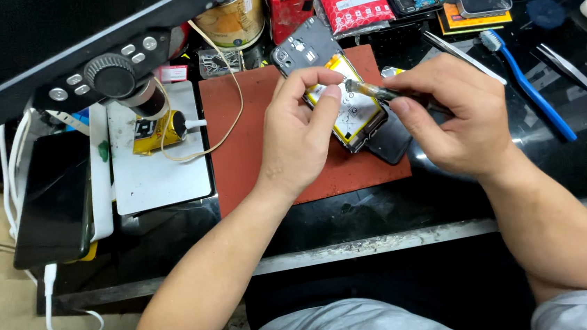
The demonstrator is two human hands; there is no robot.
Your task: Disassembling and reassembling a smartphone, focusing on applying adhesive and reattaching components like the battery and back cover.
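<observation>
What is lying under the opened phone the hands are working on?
The opened phone rests on a red-brown mat, beside a dark panel. The left hand covers its lower edge; the right hand holds a tool over it. The bench beneath is hidden.

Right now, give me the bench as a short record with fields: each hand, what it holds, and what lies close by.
left hand: steadies the opened phone, fingertips on its yellow-edged battery
right hand: grips a thin tool, tip over the battery
surface: phone over a red mat on the dark bench
right of hands: blue toothbrush, metal tweezers
left of mat: white pad under a microscope head
</observation>
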